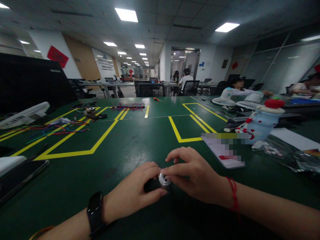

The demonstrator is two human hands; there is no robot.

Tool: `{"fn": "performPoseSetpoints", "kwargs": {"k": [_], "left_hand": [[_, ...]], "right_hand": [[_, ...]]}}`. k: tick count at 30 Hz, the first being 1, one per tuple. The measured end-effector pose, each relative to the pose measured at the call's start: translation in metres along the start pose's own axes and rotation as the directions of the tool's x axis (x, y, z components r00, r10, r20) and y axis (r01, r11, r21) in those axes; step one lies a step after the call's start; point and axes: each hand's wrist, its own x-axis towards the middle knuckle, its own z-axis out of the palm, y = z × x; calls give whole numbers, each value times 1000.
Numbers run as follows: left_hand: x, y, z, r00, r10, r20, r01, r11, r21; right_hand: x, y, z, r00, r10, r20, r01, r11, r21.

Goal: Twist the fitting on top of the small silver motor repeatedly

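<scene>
While both hands meet low at the near middle of the table, the notes run as follows

Left hand: the left hand (136, 193) is curled around a small dark part (150, 185), fingers closed over its left end, a black watch (95, 213) on the wrist

Right hand: the right hand (193, 178) pinches the silver cap (164, 180) from the right, thumb and forefinger narrow on its rim, the other fingers arched above; a red string (233, 196) circles the wrist

Thing held: the dark part and its silver cap touch end to end, just above or resting on the green table (140, 140); I cannot tell which

Doing it well: as I judge it, the left hand should keep the body still while the right works only the cap, square to the axis, with the grip near the rim so the small holes on its face stay in sight

Open room: bare green mat lies ahead of the hands, up to the yellow tape lines (102, 140), so forward movement looks free

Right edge: a white card (225, 155) lies near the right hand, with a figurine with a red hat (262, 125) and clear bags (287, 153) beyond; a wide swing of the elbow could brush them

Left edge: a dark phone (21, 176) sits near the left border, loose coloured wires (50, 130) and a white fan (23, 115) farther off, well apart from the hands

Near edge: both forearms cross the table's front edge, so pulling back is limited

Other people: seated at far desks, well apart
</scene>
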Motion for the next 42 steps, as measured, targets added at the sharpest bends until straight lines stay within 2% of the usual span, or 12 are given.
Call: {"fn": "performPoseSetpoints", "kwargs": {"k": [3,6,7,10,11,13,21,27,32,34,38,42], "left_hand": [[0,1,-1,1000,-2,-5,2,1000,-2],[2,2,-2,1000,-8,0,8,1000,-9],[2,2,-3,1000,-8,1,8,1000,-14],[2,3,-3,1000,-16,5,16,1000,-20],[1,3,-4,1000,-20,6,20,1000,-17],[1,2,-3,1000,-22,6,22,1000,-10],[0,3,-3,1000,-22,0,22,1000,-19],[1,3,-3,1000,-12,-8,12,1000,-6],[2,2,-2,1000,-3,-11,3,1000,-7],[2,2,-1,1000,1,-17,-1,1000,-13],[2,2,0,1000,12,-12,-12,1000,-15],[2,2,-1,1000,8,-14,-8,1000,-11]], "right_hand": [[-3,0,-6,1000,-22,-2,22,1000,2],[-9,8,-6,977,206,-64,-187,957,220],[-11,12,-5,941,333,-56,-302,902,308],[-16,28,1,772,633,56,-577,663,477],[-16,32,3,730,678,84,-618,603,504],[-17,38,6,702,703,111,-640,555,531],[-13,31,5,744,649,162,-634,608,478],[-13,27,8,852,488,188,-523,797,301],[-6,9,8,921,390,23,-371,855,363],[-3,-1,9,941,339,20,-319,863,392],[3,-12,11,954,296,52,-292,869,400],[4,-4,4,927,375,-26,-328,839,434]]}}
